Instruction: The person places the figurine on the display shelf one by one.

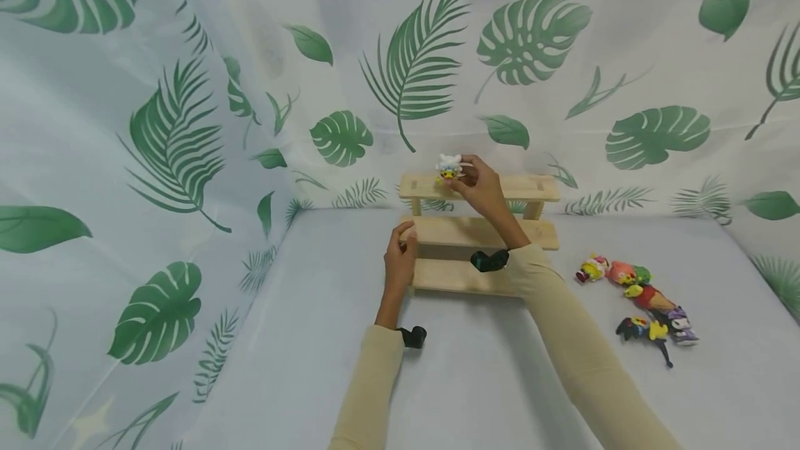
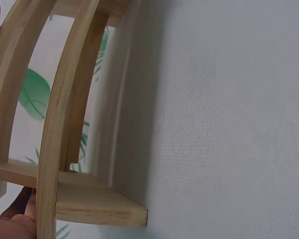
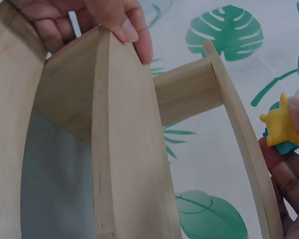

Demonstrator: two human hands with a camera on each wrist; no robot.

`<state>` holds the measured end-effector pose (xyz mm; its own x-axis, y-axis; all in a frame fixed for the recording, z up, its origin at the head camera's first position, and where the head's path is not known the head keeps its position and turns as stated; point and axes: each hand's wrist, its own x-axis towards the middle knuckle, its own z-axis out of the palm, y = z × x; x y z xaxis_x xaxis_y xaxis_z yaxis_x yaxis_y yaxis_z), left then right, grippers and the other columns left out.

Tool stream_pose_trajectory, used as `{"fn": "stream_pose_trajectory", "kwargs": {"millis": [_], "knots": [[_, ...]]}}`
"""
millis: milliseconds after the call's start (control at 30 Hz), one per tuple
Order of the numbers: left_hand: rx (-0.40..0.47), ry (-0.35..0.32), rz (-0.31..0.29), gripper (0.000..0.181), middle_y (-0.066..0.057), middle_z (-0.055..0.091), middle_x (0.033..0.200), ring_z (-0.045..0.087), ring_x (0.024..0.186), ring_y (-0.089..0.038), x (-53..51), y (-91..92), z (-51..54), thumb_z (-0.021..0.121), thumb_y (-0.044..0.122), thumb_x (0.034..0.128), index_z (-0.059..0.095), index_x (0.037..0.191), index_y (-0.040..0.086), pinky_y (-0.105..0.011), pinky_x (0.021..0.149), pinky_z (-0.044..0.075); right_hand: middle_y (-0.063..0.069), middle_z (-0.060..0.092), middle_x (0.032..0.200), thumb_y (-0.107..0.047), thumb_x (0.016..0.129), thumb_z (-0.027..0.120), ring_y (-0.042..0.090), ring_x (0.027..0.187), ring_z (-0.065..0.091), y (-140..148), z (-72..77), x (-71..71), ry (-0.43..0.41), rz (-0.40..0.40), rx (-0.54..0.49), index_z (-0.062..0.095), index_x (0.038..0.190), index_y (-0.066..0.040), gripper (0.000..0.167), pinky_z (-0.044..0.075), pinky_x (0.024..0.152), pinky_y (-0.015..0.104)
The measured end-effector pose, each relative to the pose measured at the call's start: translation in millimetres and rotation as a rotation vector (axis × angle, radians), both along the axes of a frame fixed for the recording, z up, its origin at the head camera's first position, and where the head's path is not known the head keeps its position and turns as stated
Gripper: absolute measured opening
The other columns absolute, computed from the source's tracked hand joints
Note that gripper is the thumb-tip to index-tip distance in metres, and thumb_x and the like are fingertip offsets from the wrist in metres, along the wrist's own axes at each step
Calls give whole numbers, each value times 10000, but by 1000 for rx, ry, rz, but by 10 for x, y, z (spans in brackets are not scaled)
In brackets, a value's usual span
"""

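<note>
A small figurine [image 1: 449, 164] with a white top and a yellow face is pinched in my right hand [image 1: 482, 189], above the left part of the top board of a three-tier wooden shelf [image 1: 462, 231]. The right wrist view shows the figurine's yellow star-shaped part [image 3: 278, 124] and some teal behind it, between thumb and fingers. My left hand [image 1: 400, 259] grips the left end of the middle board, thumb on its edge and fingers beneath. Only part of that hand [image 2: 15, 226] shows in the left wrist view.
On the white tabletop [image 1: 287, 339], right of the shelf, lie several colourful figurines, among them a purple-and-white one [image 1: 681, 328], a red one with a cone [image 1: 650, 299] and a black-and-yellow one [image 1: 644, 328]. Leaf-printed cloth [image 1: 412, 68] hangs close behind the shelf.
</note>
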<state>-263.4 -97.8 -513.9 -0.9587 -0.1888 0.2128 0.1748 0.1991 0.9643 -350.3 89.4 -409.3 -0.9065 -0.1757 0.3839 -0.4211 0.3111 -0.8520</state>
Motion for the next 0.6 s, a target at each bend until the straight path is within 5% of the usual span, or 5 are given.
{"fn": "stream_pose_trajectory", "kwargs": {"millis": [167,433,600], "knots": [[-6,-24,4,323,38,431,604,411,550,-88,14,23,-13,506,361,1022,569,1319,252,-246,545,381,226,639,1257,-119,882,732,377,1022,673,-34,-19,-19,-2,1,5,531,1315,-26,486,506,735,164],[-8,-64,9,304,33,480,689,460,629,-97,5,26,-13,500,411,1013,563,1301,338,-268,597,411,206,635,1275,-176,875,747,355,1050,671,-118,-15,-67,-35,-5,35,529,1338,-68,523,532,858,480],[-14,-69,18,302,23,509,724,482,655,-103,-19,-18,13,500,414,1011,561,1300,347,-274,616,423,196,633,1285,-186,873,747,350,1055,672,-183,-2,-113,-32,-15,49,529,1343,-77,529,529,860,496]]}}
